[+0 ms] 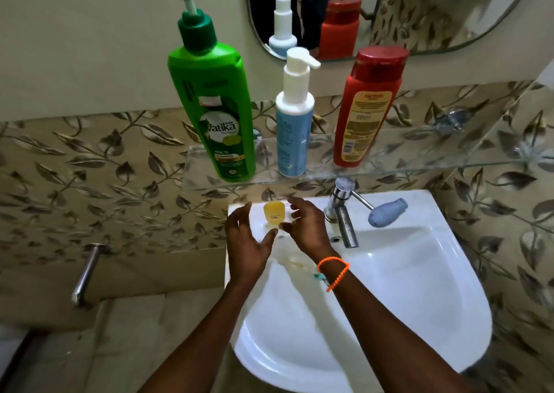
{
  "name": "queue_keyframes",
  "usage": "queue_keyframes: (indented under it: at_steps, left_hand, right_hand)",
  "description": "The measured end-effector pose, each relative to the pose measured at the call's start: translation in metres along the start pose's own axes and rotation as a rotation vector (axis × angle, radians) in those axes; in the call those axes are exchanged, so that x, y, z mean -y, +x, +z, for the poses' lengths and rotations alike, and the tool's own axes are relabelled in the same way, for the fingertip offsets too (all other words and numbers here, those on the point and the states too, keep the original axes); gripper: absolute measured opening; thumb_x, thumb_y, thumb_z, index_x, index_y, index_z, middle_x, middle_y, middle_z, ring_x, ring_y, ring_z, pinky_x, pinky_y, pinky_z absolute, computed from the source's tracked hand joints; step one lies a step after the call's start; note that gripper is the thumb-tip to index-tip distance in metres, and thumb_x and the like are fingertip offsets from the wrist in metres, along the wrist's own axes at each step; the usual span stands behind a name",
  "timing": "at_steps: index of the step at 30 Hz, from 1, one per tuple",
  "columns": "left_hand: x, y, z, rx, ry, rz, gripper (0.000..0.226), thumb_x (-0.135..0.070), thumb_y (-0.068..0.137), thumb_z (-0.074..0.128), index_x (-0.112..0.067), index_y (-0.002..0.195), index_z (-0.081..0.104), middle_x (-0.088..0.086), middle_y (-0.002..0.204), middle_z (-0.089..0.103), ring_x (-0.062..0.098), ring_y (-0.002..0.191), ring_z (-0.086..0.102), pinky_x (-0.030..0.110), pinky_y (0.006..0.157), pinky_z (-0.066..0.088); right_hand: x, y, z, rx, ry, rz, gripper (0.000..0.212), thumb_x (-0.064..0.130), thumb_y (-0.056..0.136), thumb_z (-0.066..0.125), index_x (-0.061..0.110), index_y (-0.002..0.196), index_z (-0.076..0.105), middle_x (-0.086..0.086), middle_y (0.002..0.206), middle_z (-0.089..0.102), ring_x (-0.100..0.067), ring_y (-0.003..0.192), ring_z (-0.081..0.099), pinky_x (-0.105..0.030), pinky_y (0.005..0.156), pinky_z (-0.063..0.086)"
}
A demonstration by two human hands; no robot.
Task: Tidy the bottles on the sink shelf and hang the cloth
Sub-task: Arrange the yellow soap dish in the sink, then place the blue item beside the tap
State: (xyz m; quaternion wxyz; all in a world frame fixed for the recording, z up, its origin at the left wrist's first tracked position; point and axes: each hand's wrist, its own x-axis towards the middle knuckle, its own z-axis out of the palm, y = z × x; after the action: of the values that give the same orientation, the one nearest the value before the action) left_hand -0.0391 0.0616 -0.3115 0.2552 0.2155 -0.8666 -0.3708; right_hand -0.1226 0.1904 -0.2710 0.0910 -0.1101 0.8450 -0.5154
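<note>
Both hands, left [248, 243] and right [305, 228], spread wide and holding nothing, flank the small yellow bottle [273, 215] on the wet sink rim [419, 201] at 6 o'clock below the glass shelf [419, 159]; risk: a nudge tips it into the basin; no cloth visible.

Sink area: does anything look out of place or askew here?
A grey-blue bottle lies on its side on the sink rim right of the tap, while three bottles stand upright on the glass shelf. No cloth is visible.
</note>
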Motion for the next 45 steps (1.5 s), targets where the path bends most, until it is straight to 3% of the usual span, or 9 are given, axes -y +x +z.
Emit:
queue_keyframes:
  at_steps: [4,7,10,13,18,25,29,35,45]
  left_hand:
    - [-0.049,-0.038,0.019,-0.048,-0.036,0.156,0.063,-0.033,0.090,0.074,-0.012,0.145,0.052,0.009,0.139,0.053,0.025,0.134,0.049,0.033,0.116,0.040]
    - [-0.102,-0.060,0.052,0.140,-0.188,0.376,0.045,-0.016,0.090,0.073,-0.006,0.133,0.063,0.011,0.127,0.063,0.024,0.121,0.057,0.027,0.110,0.045]
    - [-0.155,-0.077,0.091,0.402,-0.269,0.371,0.038,-0.005,0.093,0.065,-0.002,0.132,0.064,0.015,0.126,0.067,0.030,0.119,0.062,0.037,0.107,0.049]
    - [-0.199,-0.080,0.126,0.539,-0.384,-0.120,0.046,-0.004,0.094,0.062,-0.002,0.139,0.056,0.018,0.139,0.063,0.033,0.130,0.058,0.032,0.111,0.042]
    - [-0.215,-0.050,0.171,0.523,-0.414,-0.633,0.045,-0.015,0.095,0.056,-0.002,0.138,0.052,0.023,0.141,0.061,0.039,0.127,0.061,0.042,0.102,0.053]
    - [-0.202,-0.039,0.188,0.475,-0.348,-0.470,0.042,-0.009,0.098,0.050,-0.010,0.139,0.057,0.017,0.131,0.068,0.036,0.122,0.064,0.039,0.098,0.053]
    - [-0.208,-0.039,0.188,0.415,-0.403,-0.336,0.064,0.006,0.093,0.050,-0.014,0.152,0.040,0.010,0.127,0.058,0.032,0.123,0.060,0.040,0.106,0.051]
    - [-0.195,-0.059,0.187,0.529,-0.283,-0.206,0.066,0.005,0.093,0.052,-0.008,0.155,0.037,0.017,0.144,0.048,0.029,0.129,0.057,0.035,0.111,0.046]
    - [-0.112,-0.109,0.130,0.532,-0.128,-0.061,0.030,0.005,0.089,0.057,-0.009,0.106,0.077,0.009,0.109,0.076,0.024,0.103,0.072,0.026,0.091,0.053]
  right_hand:
    - [-0.008,-0.039,-0.062,-0.464,0.075,-0.203,0.014,0.018,0.086,0.070,0.025,0.098,0.071,0.009,0.088,0.070,0.004,0.075,0.064,-0.005,0.070,0.045]
    - [-0.042,-0.050,-0.129,-0.754,-0.195,-0.120,0.015,0.015,0.080,0.060,0.023,0.091,0.067,0.007,0.085,0.065,-0.002,0.079,0.060,-0.019,0.073,0.046]
    - [-0.083,-0.031,-0.173,-0.316,-0.595,0.085,0.055,-0.003,0.072,0.066,0.014,0.125,0.066,-0.017,0.130,0.062,-0.039,0.119,0.055,-0.045,0.096,0.049]
    - [-0.108,-0.006,-0.189,0.075,-0.786,0.027,0.080,0.002,0.074,0.072,0.021,0.148,0.049,-0.017,0.162,0.032,-0.040,0.142,0.035,-0.047,0.113,0.039]
    - [-0.121,0.023,-0.199,0.070,-0.778,-0.133,0.046,0.010,0.088,0.066,0.023,0.132,0.062,-0.011,0.147,0.049,-0.038,0.124,0.049,-0.045,0.104,0.047]
    - [-0.122,0.039,-0.224,0.111,-0.771,-0.205,0.030,0.008,0.088,0.065,0.017,0.115,0.070,-0.014,0.106,0.059,-0.038,0.096,0.060,-0.043,0.079,0.051]
    - [-0.127,0.033,-0.222,-0.115,-0.143,-0.082,0.030,0.006,0.095,0.066,0.006,0.125,0.068,-0.010,0.107,0.066,-0.025,0.089,0.063,-0.029,0.079,0.053]
    - [-0.135,0.027,-0.209,-0.133,0.156,0.074,0.031,0.004,0.098,0.061,0.006,0.130,0.061,-0.024,0.118,0.067,-0.028,0.078,0.065,-0.050,0.082,0.057]
    - [-0.142,0.013,-0.214,-0.120,0.188,0.141,0.060,-0.004,0.085,0.074,0.023,0.135,0.053,-0.014,0.124,0.059,-0.016,0.078,0.067,-0.038,0.089,0.059]
